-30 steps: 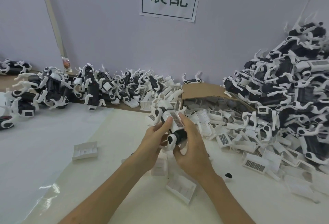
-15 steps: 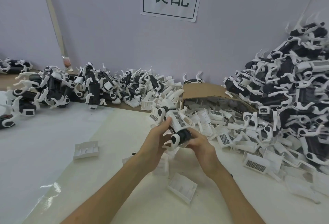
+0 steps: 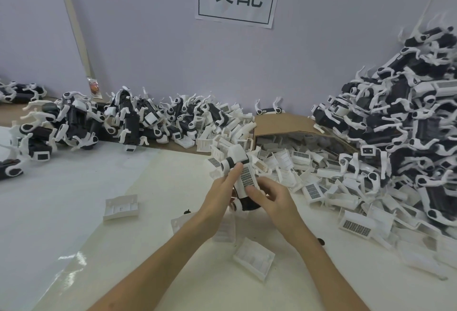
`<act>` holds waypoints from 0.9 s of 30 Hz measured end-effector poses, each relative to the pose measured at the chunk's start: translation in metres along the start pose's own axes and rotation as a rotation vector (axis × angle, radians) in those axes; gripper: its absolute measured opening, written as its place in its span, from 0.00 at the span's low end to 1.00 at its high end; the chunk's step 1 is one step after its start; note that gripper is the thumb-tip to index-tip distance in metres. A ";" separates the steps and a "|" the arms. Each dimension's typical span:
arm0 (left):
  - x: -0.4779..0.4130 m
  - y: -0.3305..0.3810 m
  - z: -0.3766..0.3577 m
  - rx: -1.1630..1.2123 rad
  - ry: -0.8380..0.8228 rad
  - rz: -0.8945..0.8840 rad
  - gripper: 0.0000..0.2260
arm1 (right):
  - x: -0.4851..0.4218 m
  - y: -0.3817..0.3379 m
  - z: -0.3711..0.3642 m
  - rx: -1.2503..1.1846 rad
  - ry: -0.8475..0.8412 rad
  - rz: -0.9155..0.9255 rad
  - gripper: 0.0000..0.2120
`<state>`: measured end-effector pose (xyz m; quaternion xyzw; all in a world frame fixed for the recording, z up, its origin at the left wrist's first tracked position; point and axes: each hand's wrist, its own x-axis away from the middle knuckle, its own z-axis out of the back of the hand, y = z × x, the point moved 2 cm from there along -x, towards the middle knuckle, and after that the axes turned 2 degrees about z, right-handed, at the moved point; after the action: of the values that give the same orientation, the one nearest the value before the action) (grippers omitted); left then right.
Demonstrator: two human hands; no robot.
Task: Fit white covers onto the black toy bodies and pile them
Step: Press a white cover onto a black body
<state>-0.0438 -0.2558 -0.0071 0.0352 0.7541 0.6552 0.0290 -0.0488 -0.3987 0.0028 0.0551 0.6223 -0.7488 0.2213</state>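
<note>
Above the middle of the table both hands hold one toy body point(image 3: 238, 162), black underneath with a white cover point(image 3: 247, 178) bearing a dark grille on top. My left hand point(image 3: 217, 199) grips its left side, fingers reaching up along the cover. My right hand point(image 3: 272, 199) holds the lower right end, thumb pressing on the cover. The toy's black underside is mostly hidden by my hands. Loose white covers point(image 3: 309, 174) lie heaped just behind and right.
A tall pile of black-and-white toys point(image 3: 408, 117) fills the right side; another row of toys point(image 3: 123, 117) runs along the back left. A cardboard box point(image 3: 279, 125) lies behind the covers. Single covers rest at the left point(image 3: 121, 206) and near front point(image 3: 254, 258).
The toy has turned more upright in my hands, its head end now pointing away. My right thumb has come up onto the cover.
</note>
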 end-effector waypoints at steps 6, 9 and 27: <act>-0.003 -0.003 0.000 0.023 0.044 -0.021 0.18 | -0.001 0.003 0.002 -0.035 -0.005 -0.028 0.09; -0.006 -0.005 0.001 0.017 0.060 -0.032 0.19 | -0.001 0.004 0.003 -0.045 -0.005 -0.026 0.08; 0.011 -0.005 -0.014 -0.336 -0.139 -0.119 0.25 | -0.004 0.007 0.008 -0.159 0.205 -0.114 0.16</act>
<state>-0.0556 -0.2695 -0.0103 0.0306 0.6312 0.7648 0.1252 -0.0411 -0.4066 -0.0003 0.0782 0.7012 -0.6990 0.1170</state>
